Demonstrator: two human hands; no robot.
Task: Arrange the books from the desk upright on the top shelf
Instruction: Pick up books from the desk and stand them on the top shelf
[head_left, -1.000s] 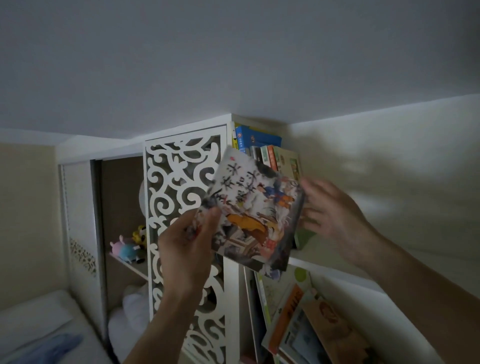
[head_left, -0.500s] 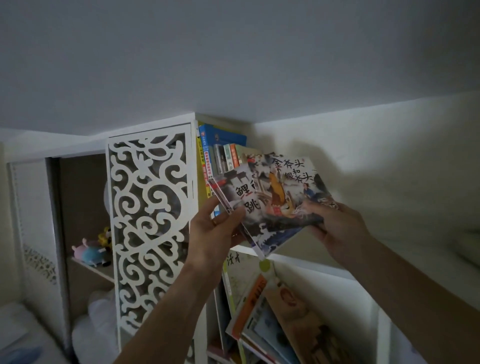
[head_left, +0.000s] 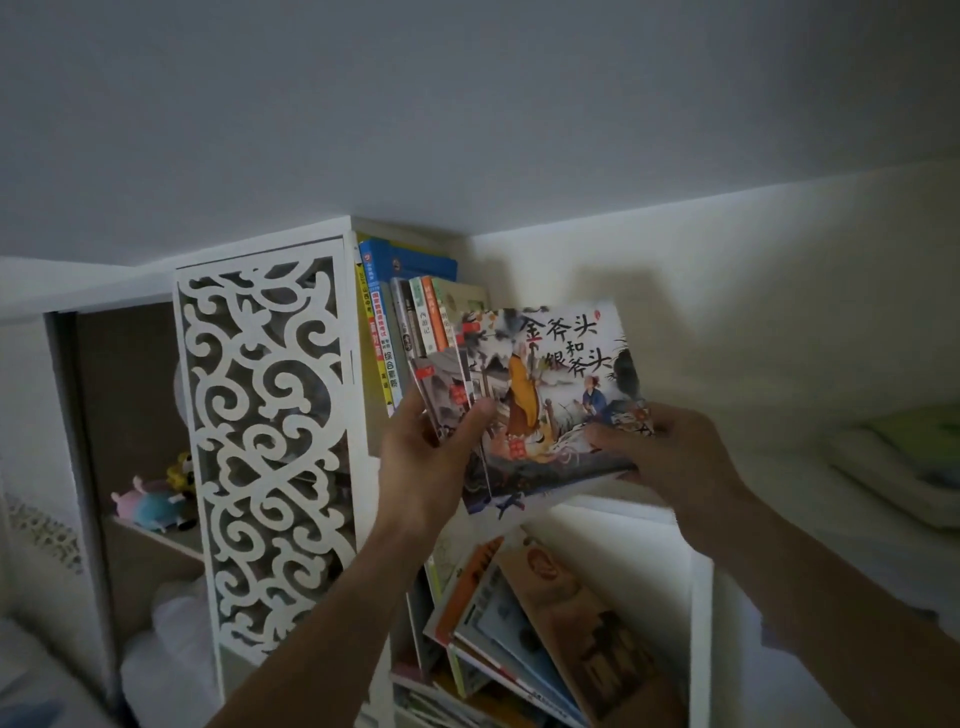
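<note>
— Hands first. What has each got?

— My left hand (head_left: 431, 452) grips a thin sheaf of glossy illustrated picture books (head_left: 452, 400) at their lower edge, thumb across the front cover, fingers curled behind. My right hand (head_left: 670, 457) pinches the lower right corner of the front picture book with the painted river scene and large black characters (head_left: 561, 395), thumb on the cover, fingers underneath.

— Where do those books sit?

— At the open front of the white top shelf (head_left: 613, 501), leaning back to the right, not upright. Whether their bottom edges touch the shelf board, I cannot tell. The front book overlaps the sheaf in my left hand.

— Beyond them?

— Just behind, a row of upright books (head_left: 415, 317): a tall blue one, yellow and orange spines, some white. Left of that, a white carved scrollwork panel (head_left: 270, 441). Below the shelf, a compartment of slumped, tilted books (head_left: 519, 623). Far left, soft toys (head_left: 150, 504) on a lower ledge.
</note>
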